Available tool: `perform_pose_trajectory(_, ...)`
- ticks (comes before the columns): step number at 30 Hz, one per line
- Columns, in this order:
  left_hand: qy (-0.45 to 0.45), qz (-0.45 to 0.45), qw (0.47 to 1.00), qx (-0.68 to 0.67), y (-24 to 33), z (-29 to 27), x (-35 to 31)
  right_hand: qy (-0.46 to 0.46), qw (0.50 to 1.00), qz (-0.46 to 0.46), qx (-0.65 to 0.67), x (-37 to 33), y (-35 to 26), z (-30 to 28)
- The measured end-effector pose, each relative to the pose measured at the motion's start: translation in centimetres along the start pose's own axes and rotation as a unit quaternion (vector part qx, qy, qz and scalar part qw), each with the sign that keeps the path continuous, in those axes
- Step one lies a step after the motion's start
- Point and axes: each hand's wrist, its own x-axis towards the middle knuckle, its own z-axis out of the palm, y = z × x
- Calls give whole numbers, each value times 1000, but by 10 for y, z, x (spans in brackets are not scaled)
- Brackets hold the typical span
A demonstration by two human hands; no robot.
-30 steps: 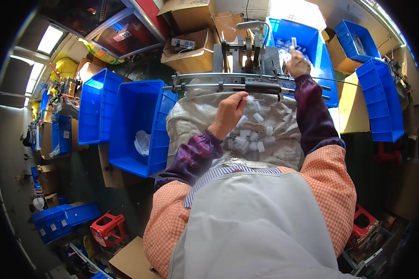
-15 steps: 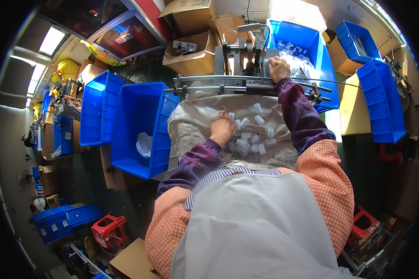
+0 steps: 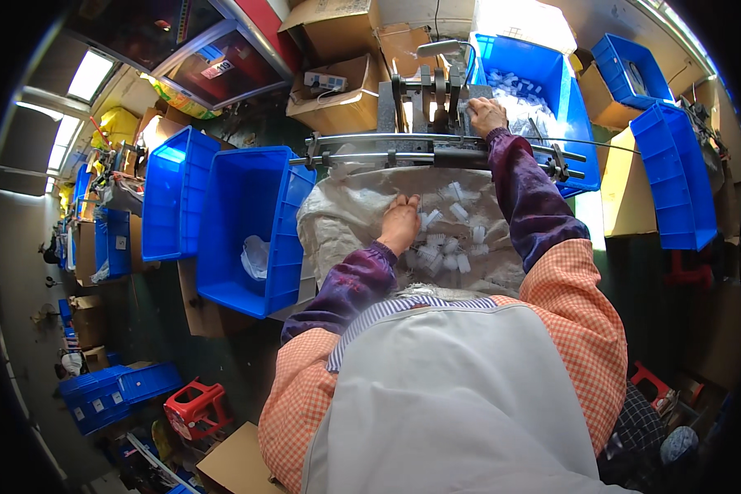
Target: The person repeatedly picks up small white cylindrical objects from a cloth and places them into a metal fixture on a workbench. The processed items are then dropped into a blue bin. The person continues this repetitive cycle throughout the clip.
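My left hand (image 3: 402, 221) is over the grey-beige cloth (image 3: 328, 218), beside a loose heap of small white ribbed plastic pieces (image 3: 438, 251). Its fingers are bunched together, and whatever they may hold is too small to make out. Farther off, my right hand (image 3: 487, 115) is at the right side of a dark metal bench machine (image 3: 424, 103), fingers curled down against it. What lies under those fingertips is hidden. Two steel rods (image 3: 370, 156) run across the machine's near side, between it and the cloth.
Behind my right hand a blue bin (image 3: 568, 99) holds many white pieces (image 3: 523, 103). Left of the cloth stands a blue bin (image 3: 239, 198) with a clear plastic bag (image 3: 255, 257) in it. Cardboard boxes (image 3: 333, 95) flank the machine. A red stool (image 3: 196, 407) stands at lower left.
My left hand has shifted slightly right, its fingers drawn closer together. My right hand has slid a little left on the machine. Dark checked clothing of another person has appeared at lower right.
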Motion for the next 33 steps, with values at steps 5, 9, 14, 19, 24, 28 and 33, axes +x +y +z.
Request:
perform_pose_trajectory(5, 26, 14, 1000, -7, -4, 12, 7, -12, 1000, 12, 1, 0, -1, -2)
perform_pose_trajectory(9, 29, -11, 999, -36, 0, 8, 9, -24, 995, 82, -57, -4, -7, -8)
perform_pose_trajectory(14, 107, 43, 990, -78, -2, -8, 3, 4, 993, 97, -65, -22, -3, -15)
perform_pose_trajectory(19, 160, 40, 979, -123, 19, -37, 2, 6, 993, 97, -67, -26, -11, -14)
perform_pose_trajectory(24, 183, 71, 975, -107, 25, -53, 3, 19, 997, 59, -52, -21, -41, -1)
perform_pose_trajectory(28, 153, 75, 977, -127, 14, -50, 3, 45, 995, 49, -81, -19, -67, 6)
perform_pose_trajectory(33, 163, 9, 958, -236, 8, -76, 2, 36, 995, 46, -75, -23, -50, 0)
